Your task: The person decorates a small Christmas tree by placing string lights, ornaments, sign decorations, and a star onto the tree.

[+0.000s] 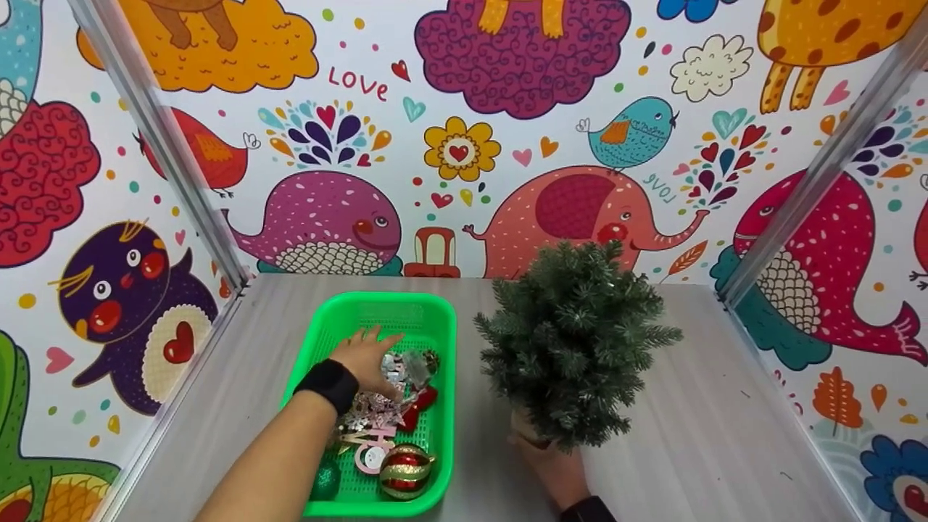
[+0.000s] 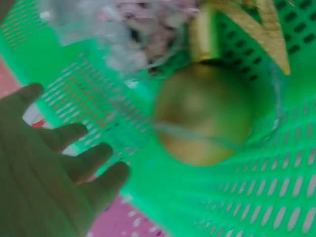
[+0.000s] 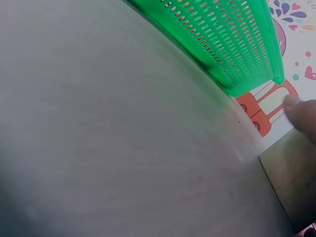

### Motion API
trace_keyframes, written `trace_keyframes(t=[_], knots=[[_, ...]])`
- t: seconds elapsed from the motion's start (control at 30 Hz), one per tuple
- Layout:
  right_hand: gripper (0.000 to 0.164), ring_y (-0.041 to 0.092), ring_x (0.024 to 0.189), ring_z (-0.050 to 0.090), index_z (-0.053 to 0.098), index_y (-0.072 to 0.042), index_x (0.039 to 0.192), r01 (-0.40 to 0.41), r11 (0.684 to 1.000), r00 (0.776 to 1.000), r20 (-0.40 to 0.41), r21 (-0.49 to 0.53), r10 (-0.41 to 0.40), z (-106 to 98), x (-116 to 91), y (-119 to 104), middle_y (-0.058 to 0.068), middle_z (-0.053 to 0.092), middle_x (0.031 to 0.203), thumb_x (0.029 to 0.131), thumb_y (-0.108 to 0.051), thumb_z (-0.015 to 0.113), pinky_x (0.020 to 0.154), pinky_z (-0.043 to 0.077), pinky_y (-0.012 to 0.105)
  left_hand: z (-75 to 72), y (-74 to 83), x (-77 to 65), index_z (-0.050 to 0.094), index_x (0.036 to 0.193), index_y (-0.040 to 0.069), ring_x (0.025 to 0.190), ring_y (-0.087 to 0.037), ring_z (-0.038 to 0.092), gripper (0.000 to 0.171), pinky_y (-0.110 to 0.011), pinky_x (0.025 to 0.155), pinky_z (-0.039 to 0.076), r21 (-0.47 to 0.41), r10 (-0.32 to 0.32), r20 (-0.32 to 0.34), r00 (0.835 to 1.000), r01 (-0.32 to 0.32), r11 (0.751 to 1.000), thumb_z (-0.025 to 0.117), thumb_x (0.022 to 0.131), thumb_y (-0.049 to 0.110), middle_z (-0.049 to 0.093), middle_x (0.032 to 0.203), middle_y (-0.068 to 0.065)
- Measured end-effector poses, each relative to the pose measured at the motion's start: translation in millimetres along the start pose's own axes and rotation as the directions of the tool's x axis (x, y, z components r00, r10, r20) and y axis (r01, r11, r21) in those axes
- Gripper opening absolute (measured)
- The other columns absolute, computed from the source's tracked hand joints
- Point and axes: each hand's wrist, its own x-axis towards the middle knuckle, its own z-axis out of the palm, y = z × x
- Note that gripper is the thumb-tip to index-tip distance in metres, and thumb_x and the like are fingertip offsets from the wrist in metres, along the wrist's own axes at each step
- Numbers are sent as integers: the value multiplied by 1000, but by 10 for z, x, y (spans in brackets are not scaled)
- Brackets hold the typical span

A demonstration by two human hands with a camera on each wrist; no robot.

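Note:
My left hand reaches into a green plastic basket, fingers spread above a jumble of ornaments. In the left wrist view the fingers are extended near a gold ball, with nothing in them. A red and gold striped Christmas ball, a green glitter ball and silvery pieces lie in the basket. My right hand holds a small artificial Christmas tree low down, partly hidden under its branches. In the right wrist view the thumb shows beside the tree's wooden base.
The basket stands on a pale wood-grain table, left of the tree. Printed cartoon panels enclose the back and both sides, with metal corner posts between them.

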Motion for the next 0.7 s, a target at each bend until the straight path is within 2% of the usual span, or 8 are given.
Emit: trace_keyframes(t=[0.13, 0.3, 0.4, 0.47, 0.57, 0.6, 0.67, 0.7], knots=[[73, 21, 128, 61, 57, -15, 139, 8, 1000, 1000, 7, 11, -8, 10, -10, -6, 3, 65, 138, 82, -48, 87, 108, 48, 45, 76, -56, 57, 35, 163, 21, 150, -59, 27, 114, -74, 116, 29, 10, -15, 52, 999, 14, 1000, 91, 71, 58, 27, 166, -29], [61, 14, 120, 64, 61, -20, 134, 17, 1000, 1000, 12, 11, -17, 22, 6, -1, -4, 68, 131, 85, -47, 85, 101, 51, 33, 111, 14, 42, 33, 164, 23, 150, -57, 28, 118, -79, 116, 23, 17, -46, 83, 995, 45, 999, 91, 68, 60, 29, 168, -23], [62, 15, 119, 64, 62, -21, 135, 10, 1000, 1000, 4, 11, -10, 19, 9, -2, -4, 68, 132, 84, -48, 85, 101, 52, 33, 126, 101, 32, 34, 163, 23, 151, -55, 29, 116, -81, 116, 18, 29, -45, 80, 996, 43, 999, 92, 69, 58, 32, 168, -19], [70, 20, 127, 63, 58, -20, 142, -12, 999, 1000, 16, 41, 12, 14, -11, -17, 0, 65, 140, 84, -49, 84, 102, 52, 37, 126, 153, 28, 36, 162, 19, 149, -55, 33, 111, -82, 115, 19, 38, -33, 67, 997, 31, 999, 91, 72, 54, 37, 165, -20], [76, 27, 135, 59, 52, -16, 150, -43, 991, 998, 60, 124, 36, 6, -27, -25, 7, 59, 149, 87, -47, 82, 103, 52, 38, 124, 186, 35, 44, 157, 13, 145, -53, 40, 97, -81, 114, 23, 31, -33, 56, 998, 32, 999, 88, 76, 44, 46, 159, -19], [78, 28, 138, 57, 47, -13, 153, -55, 980, 995, 92, 192, 38, -1, -39, -22, 10, 55, 152, 89, -43, 81, 105, 52, 37, 120, 186, 36, 48, 155, 12, 143, -52, 43, 91, -80, 114, 25, 26, -33, 53, 998, 32, 999, 87, 78, 40, 50, 156, -19], [76, 18, 138, 57, 42, -11, 157, -60, 950, 989, 148, 307, 14, -18, -57, -8, 5, 54, 154, 94, -36, 77, 106, 52, 33, 126, 165, 54, 56, 148, 9, 137, -50, 50, 79, -78, 113, 28, 7, -23, 37, 999, 23, 1000, 85, 79, 35, 57, 149, -19], [73, 13, 136, 58, 39, -10, 158, -61, 913, 983, 183, 404, -16, -31, -64, 5, 0, 55, 152, 98, -31, 73, 107, 52, 32, 145, 140, 75, 59, 145, 9, 135, -48, 53, 74, -76, 114, 30, 3, -19, 27, 999, 19, 1000, 84, 80, 33, 60, 146, -18]])
